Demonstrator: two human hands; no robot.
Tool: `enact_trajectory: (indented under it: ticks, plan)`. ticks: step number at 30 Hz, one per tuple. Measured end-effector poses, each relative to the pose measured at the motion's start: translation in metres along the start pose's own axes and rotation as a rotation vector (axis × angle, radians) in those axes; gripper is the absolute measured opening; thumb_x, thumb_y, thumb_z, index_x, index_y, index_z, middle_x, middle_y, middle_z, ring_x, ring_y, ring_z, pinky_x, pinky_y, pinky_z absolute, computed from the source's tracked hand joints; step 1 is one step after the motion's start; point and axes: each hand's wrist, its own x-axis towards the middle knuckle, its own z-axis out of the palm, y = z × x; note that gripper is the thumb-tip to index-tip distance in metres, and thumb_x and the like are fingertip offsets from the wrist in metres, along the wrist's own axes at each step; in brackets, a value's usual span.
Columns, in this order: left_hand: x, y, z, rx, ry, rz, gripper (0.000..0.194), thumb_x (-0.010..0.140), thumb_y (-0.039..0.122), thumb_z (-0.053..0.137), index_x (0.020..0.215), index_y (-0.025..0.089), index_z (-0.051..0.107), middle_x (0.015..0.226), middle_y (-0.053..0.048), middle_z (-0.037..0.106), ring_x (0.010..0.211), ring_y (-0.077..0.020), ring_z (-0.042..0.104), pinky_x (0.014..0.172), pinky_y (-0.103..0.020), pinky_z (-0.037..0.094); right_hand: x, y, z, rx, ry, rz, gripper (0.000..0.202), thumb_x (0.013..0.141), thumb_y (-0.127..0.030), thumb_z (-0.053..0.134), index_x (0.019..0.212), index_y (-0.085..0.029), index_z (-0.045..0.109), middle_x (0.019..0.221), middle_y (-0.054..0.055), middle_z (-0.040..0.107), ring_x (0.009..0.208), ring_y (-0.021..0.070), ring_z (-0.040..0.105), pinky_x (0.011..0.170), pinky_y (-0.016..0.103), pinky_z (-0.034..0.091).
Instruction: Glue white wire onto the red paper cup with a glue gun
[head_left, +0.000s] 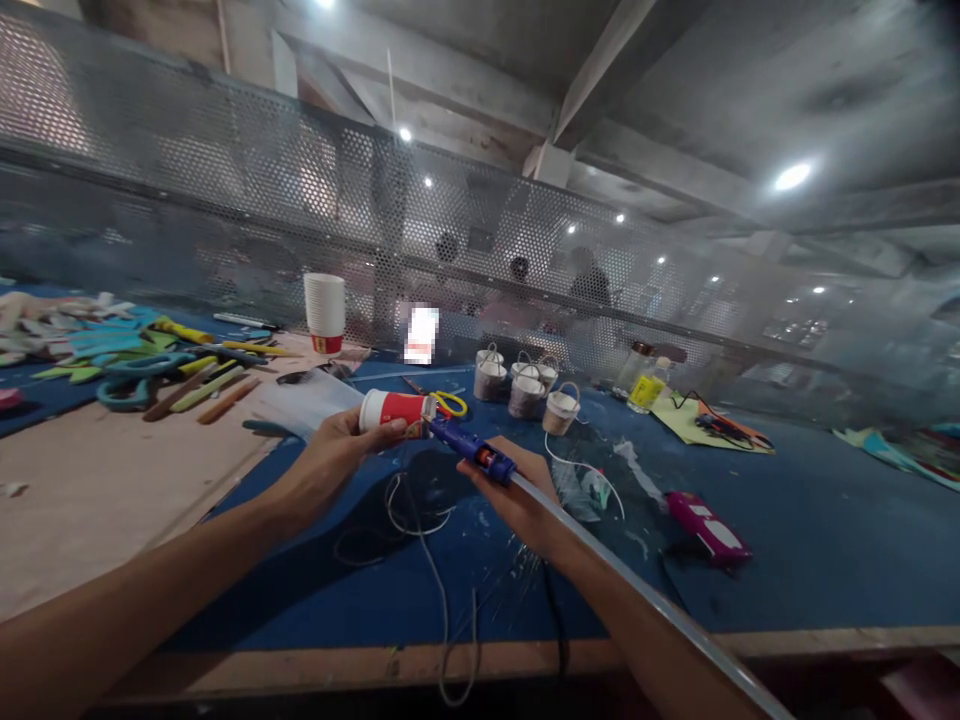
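Observation:
My left hand (341, 447) is closed around a red and white paper cup (395, 408), which lies on its side above the blue table. My right hand (517, 492) grips a blue glue gun (472, 447) with a long clear glue stick running out of its back. The gun's nozzle touches or nearly touches the cup's base; any glue there is too small to make out. Behind the cup lie yellow-handled scissors (450, 403). A loose white cord (442, 590) trails below my hands and over the table's front edge.
Several small wrapped buckets with handles (526, 390) stand beyond my hands. Stacked paper cups (325, 312) stand back left, near scissors, tools and gloves (112, 335). To the right are a yellow-labelled bottle (646, 388) and a magenta object (707, 528). Perforated metal (300, 190) spans the back.

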Motion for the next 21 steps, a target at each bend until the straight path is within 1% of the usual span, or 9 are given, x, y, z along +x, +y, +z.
enact_trajectory:
  ticks: [5,12,21]
  plan:
    - [0.0023,-0.0033,-0.0024,0.007,-0.006,0.005,0.023,0.078,0.032,0.080,0.096,0.019,0.075,0.096,-0.006,0.078,0.092,-0.0210,0.069,0.087,-0.030,0.050,-0.0002,0.0019,-0.0002,-0.010,-0.030,-0.005,0.015,0.093,-0.037,0.059,0.091,-0.022,0.063,0.091,0.002,0.067,0.081,0.0166,0.062,0.072,0.026,0.046]
    - [0.0023,-0.0051,-0.0049,0.065,-0.011,0.019,0.026,0.079,0.035,0.078,0.100,0.019,0.074,0.099,-0.007,0.078,0.095,-0.0232,0.070,0.092,-0.035,0.050,0.0005,0.0054,-0.0017,-0.038,-0.058,-0.057,0.016,0.093,-0.036,0.060,0.089,-0.020,0.060,0.088,0.002,0.064,0.078,0.0153,0.060,0.069,0.025,0.044]
    - [0.0019,-0.0043,-0.0044,0.085,0.005,0.012,0.026,0.078,0.036,0.079,0.097,0.020,0.076,0.097,-0.006,0.080,0.094,-0.0223,0.071,0.092,-0.032,0.051,-0.0017,0.0099,-0.0005,-0.067,-0.051,-0.063,0.012,0.093,-0.033,0.059,0.090,-0.021,0.057,0.087,0.000,0.063,0.078,0.0147,0.060,0.070,0.024,0.042]
